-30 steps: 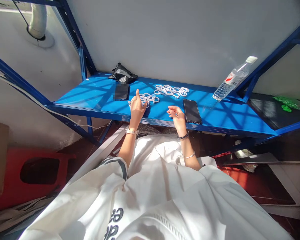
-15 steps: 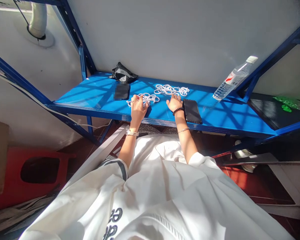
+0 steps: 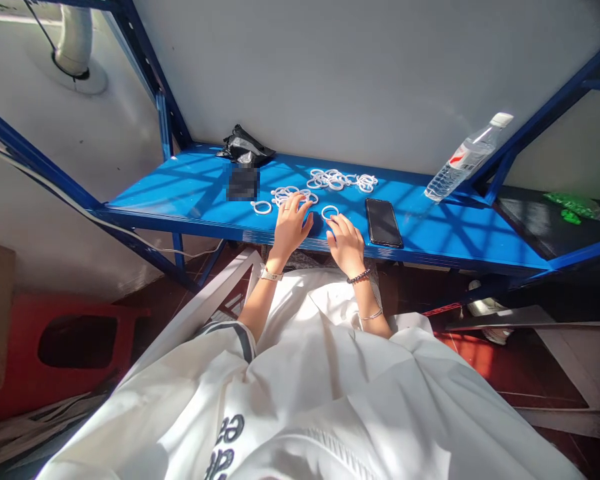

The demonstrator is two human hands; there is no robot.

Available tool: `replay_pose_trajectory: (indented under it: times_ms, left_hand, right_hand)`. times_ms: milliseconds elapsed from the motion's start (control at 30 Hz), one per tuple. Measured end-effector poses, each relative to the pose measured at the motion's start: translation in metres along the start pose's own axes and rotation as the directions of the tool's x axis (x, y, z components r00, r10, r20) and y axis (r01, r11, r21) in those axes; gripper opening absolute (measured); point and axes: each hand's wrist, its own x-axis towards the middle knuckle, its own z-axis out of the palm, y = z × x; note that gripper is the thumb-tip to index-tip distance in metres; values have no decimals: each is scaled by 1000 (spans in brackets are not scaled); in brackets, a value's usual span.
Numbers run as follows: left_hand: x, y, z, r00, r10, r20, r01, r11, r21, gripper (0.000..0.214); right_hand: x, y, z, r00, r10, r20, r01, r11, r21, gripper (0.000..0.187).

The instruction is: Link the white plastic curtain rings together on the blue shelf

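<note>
Several white plastic rings (image 3: 285, 193) lie in a loose pile on the blue shelf. My left hand (image 3: 293, 230) rests over the near side of this pile, fingers spread and thumb apart. One ring (image 3: 261, 208) lies separately to its left. My right hand (image 3: 347, 247) is near the front edge, fingers stretched forward, the fingertips at the near rim of a single white ring (image 3: 330, 212). Its thumb stands away from that ring. Farther back sits a second group of white rings (image 3: 333, 179).
A black phone (image 3: 384, 223) lies right of my right hand. A water bottle (image 3: 465, 160) stands at the shelf's right. Behind on the left are a crumpled black bag (image 3: 245, 145) and a blurred dark item (image 3: 243, 183). Blue metal posts (image 3: 165, 127) frame the shelf (image 3: 180, 190).
My right hand has drawn back from the rear group toward the front edge, and a single ring now lies at its fingertips. My left hand has shifted slightly right and nearer.
</note>
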Motion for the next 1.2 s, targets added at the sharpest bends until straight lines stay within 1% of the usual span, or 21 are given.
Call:
replay_pose_trajectory:
  times_ms: [100, 167, 200, 300, 400, 467, 600, 667, 733, 933, 1200]
  left_hand:
    - [-7, 24, 8, 988, 104, 118, -102, 994, -24, 35]
    - [-12, 35, 13, 977, 92, 191, -87, 996, -36, 38]
    - [-14, 39, 15, 976, 74, 206, -68, 997, -36, 39]
    - [-21, 42, 17, 981, 50, 185, -42, 998, -48, 40]
    - [-27, 39, 17, 986, 77, 149, -68, 995, -69, 40]
    - [-31, 38, 19, 987, 92, 132, -83, 994, -74, 40]
    - [-37, 41, 22, 991, 80, 105, -73, 995, -68, 39]
    - [-39, 42, 23, 993, 71, 96, -64, 996, -66, 39]
    - [-41, 44, 22, 994, 64, 94, -58, 996, -67, 40]
    - [-49, 47, 20, 990, 75, 122, -68, 996, -62, 44]
    - [-57, 50, 22, 992, 46, 114, -40, 998, -58, 47]
  right_hand:
    - [-3, 2, 6, 1000, 3, -21, -4, 1000, -5, 38]
    - [-5, 4, 11, 999, 16, -50, -16, 1000, 0, 38]
    - [-6, 4, 12, 997, 20, -71, -19, 1000, 7, 38]
    - [-10, 3, 14, 992, 4, -126, 0, 999, 34, 38]
    - [-14, 1, 13, 985, 19, -172, -8, 998, 62, 37]
    - [-16, 0, 13, 972, 61, -226, -42, 995, 86, 37]
    - [-18, 1, 18, 922, 177, -345, -134, 980, 146, 42]
    - [-19, 1, 21, 910, 217, -353, -176, 974, 146, 44]
    - [-19, 1, 24, 911, 229, -342, -196, 972, 128, 45]
    - [-19, 0, 29, 911, 226, -344, -200, 974, 109, 47]
    - [-20, -1, 29, 910, 226, -347, -190, 972, 135, 43]
